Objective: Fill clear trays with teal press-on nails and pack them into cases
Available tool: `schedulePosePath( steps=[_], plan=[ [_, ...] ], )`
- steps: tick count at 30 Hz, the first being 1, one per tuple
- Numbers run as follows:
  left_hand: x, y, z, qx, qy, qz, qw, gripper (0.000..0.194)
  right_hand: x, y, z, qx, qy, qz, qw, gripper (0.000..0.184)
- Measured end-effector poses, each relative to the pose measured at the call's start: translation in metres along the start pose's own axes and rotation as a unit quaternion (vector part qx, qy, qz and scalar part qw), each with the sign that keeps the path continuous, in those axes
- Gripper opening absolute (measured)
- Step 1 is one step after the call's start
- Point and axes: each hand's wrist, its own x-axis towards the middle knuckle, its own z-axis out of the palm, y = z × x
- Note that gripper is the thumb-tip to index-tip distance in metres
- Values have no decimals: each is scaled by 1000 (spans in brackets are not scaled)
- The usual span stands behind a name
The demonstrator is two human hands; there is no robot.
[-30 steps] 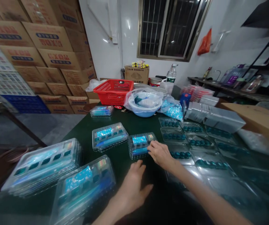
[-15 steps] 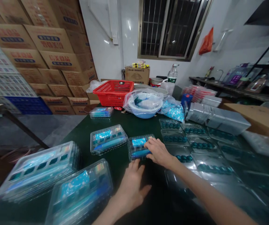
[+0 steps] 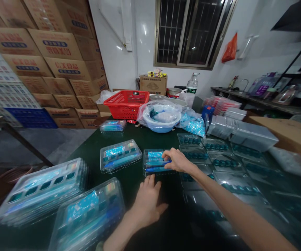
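Observation:
A clear plastic box [image 3: 145, 171] lies on the dark green table, with a blue speckled packet [image 3: 154, 155] and blue pens inside. My right hand [image 3: 178, 160] is over its right side, fingers pinched at the end of the upper blue pen [image 3: 154, 163]. A second blue pen [image 3: 155, 169] lies just below that one. My left hand [image 3: 148, 198] rests in front of the box, fingers spread and holding nothing; its fingertips are near the box's front edge. Left of them sits a stack of similar filled boxes [image 3: 121, 155].
Filled boxes stand in a taller stack [image 3: 43, 188] and a nearer stack [image 3: 87, 212] at left. Open clear trays [image 3: 225, 162] with dark teal pieces cover the right side. Behind are a red basket [image 3: 126, 104], a blue basin [image 3: 163, 126] and a bag of blue packets [image 3: 192, 122].
My right hand has shifted slightly right and its fingers have pinched in on a pen. Two pens now show in the box where one showed before. My left hand has drawn back slightly.

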Motion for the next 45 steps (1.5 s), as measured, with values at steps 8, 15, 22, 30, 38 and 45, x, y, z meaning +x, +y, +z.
schedulePosePath(
  steps=[8, 15, 22, 30, 38, 45],
  plan=[
    [-5, -3, 3, -14, 59, 3, 998, 56, -14, -12, -20, 35, 65, 18, 997, 29],
    [-63, -5, -19, -136, 337, 26, 931, 26, -92, -66, -28, 66, 91, 8, 994, 27],
    [-89, -21, -4, -81, 348, 46, 933, 21, -140, -110, 27, 51, 14, 30, 998, 24],
    [-82, -23, 14, -96, 320, 69, 940, 23, -181, -96, 23, 51, 159, 100, 981, 22],
    [-88, -20, 18, -142, 347, -1, 927, 20, -236, -33, 24, -72, 127, 185, 972, 19],
    [-92, -18, 17, -214, 330, -15, 919, 20, -244, -36, 18, -66, 67, 125, 988, 28]
  ],
)
